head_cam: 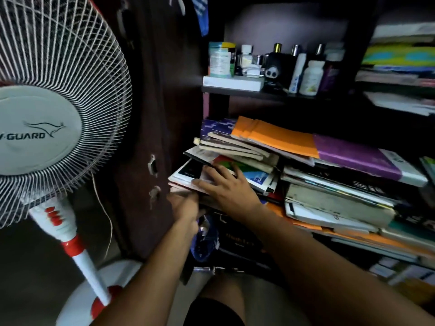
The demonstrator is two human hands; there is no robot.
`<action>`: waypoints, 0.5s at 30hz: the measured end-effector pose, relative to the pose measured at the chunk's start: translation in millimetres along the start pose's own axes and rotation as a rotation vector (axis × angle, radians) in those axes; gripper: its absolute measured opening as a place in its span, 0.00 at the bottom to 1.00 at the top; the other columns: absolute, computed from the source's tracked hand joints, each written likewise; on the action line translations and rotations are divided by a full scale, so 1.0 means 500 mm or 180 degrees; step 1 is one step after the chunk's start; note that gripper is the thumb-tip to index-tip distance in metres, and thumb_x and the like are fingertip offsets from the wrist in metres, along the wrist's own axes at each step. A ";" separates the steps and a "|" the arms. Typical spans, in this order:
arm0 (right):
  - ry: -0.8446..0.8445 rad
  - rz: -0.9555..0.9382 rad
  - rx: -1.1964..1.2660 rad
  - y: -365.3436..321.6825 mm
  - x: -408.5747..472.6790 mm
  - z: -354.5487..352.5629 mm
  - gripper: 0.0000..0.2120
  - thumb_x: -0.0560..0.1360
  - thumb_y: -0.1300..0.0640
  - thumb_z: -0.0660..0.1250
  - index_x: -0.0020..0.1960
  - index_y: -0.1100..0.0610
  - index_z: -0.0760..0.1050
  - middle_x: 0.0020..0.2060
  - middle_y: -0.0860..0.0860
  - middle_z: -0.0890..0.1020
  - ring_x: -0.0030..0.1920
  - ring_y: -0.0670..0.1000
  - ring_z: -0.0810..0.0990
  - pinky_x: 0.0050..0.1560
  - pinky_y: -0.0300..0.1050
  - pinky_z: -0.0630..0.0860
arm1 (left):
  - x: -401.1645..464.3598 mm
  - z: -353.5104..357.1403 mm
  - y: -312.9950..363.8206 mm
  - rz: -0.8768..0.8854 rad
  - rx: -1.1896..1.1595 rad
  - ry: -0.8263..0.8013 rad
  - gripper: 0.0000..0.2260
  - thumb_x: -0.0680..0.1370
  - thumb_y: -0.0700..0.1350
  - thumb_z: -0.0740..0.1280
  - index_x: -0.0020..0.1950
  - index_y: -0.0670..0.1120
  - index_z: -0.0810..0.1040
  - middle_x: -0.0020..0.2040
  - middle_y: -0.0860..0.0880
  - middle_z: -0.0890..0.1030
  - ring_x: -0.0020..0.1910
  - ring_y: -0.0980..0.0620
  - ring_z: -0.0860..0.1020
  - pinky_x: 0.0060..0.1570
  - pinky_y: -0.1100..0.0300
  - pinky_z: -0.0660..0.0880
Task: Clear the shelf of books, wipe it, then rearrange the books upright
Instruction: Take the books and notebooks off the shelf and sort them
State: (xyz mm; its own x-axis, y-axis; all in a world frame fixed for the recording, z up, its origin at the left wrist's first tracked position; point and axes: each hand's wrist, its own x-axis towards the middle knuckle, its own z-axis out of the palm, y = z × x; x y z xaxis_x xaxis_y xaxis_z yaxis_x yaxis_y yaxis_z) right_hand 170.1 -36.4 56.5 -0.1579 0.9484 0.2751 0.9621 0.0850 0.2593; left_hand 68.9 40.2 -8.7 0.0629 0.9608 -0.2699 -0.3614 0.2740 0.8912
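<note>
A dark wooden shelf [247, 92] holds untidy flat piles of books. The left pile [226, 151] is topped by thin worn books and a green, red and blue cover; orange notebooks [277, 137] and a purple book [353, 156] lie across the right pile [336, 203]. My right hand [226, 187] lies on top of the lower left books, fingers spread over a white and black cover. My left hand [186, 205] reaches under the front left corner of that same stack, its fingertips hidden beneath the books.
A white and red pedestal fan [54, 118] stands close on the left. A dark cupboard door [150, 137] hangs open beside the shelf. Bottles and jars [306, 71] fill the upper shelf. More books [400, 64] are stacked at the upper right and below [237, 243].
</note>
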 end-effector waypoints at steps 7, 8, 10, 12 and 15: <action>0.0233 0.0159 0.0075 0.007 0.014 0.013 0.25 0.79 0.42 0.50 0.75 0.40 0.62 0.73 0.54 0.66 0.72 0.58 0.66 0.70 0.72 0.62 | -0.067 -0.045 0.012 0.0036 -0.0056 0.0122 0.18 0.75 0.36 0.74 0.61 0.39 0.71 0.52 0.38 0.82 0.44 0.44 0.83 0.29 0.53 0.81; 0.0290 0.0169 0.0075 0.012 0.019 0.024 0.23 0.81 0.44 0.54 0.75 0.40 0.61 0.73 0.53 0.66 0.73 0.58 0.65 0.70 0.72 0.61 | -0.075 -0.061 0.008 0.0074 -0.0047 0.0109 0.17 0.75 0.36 0.75 0.59 0.42 0.71 0.53 0.40 0.82 0.45 0.45 0.83 0.33 0.49 0.82; 0.0280 0.0176 0.0132 0.018 0.022 0.037 0.23 0.82 0.42 0.57 0.76 0.38 0.58 0.75 0.52 0.64 0.75 0.57 0.62 0.72 0.72 0.57 | -0.083 -0.091 -0.002 0.0067 -0.0053 0.0028 0.17 0.74 0.40 0.76 0.56 0.48 0.73 0.54 0.43 0.83 0.50 0.45 0.84 0.43 0.43 0.83; 0.0239 0.0167 0.0175 0.024 0.020 0.042 0.26 0.80 0.35 0.56 0.77 0.36 0.56 0.76 0.51 0.62 0.76 0.56 0.59 0.73 0.72 0.53 | -0.081 -0.098 -0.004 -0.0187 -0.0194 -0.0211 0.17 0.74 0.46 0.77 0.60 0.50 0.77 0.57 0.44 0.84 0.54 0.45 0.83 0.48 0.44 0.82; 0.0107 0.0136 0.0190 0.027 0.016 0.040 0.28 0.79 0.33 0.55 0.78 0.35 0.55 0.78 0.51 0.59 0.78 0.56 0.54 0.74 0.72 0.49 | -0.083 -0.079 0.006 -0.0702 -0.0359 -0.0591 0.26 0.70 0.57 0.76 0.66 0.51 0.78 0.58 0.45 0.85 0.58 0.44 0.83 0.51 0.45 0.80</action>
State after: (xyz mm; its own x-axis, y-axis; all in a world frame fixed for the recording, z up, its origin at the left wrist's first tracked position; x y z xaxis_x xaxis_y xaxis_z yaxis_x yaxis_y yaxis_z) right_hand 186.5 -21.7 43.6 -0.1229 0.9408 0.3159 0.9795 0.0638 0.1911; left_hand 28.2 -0.7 -9.2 0.3166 0.8727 -0.3717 -0.4205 0.4804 0.7697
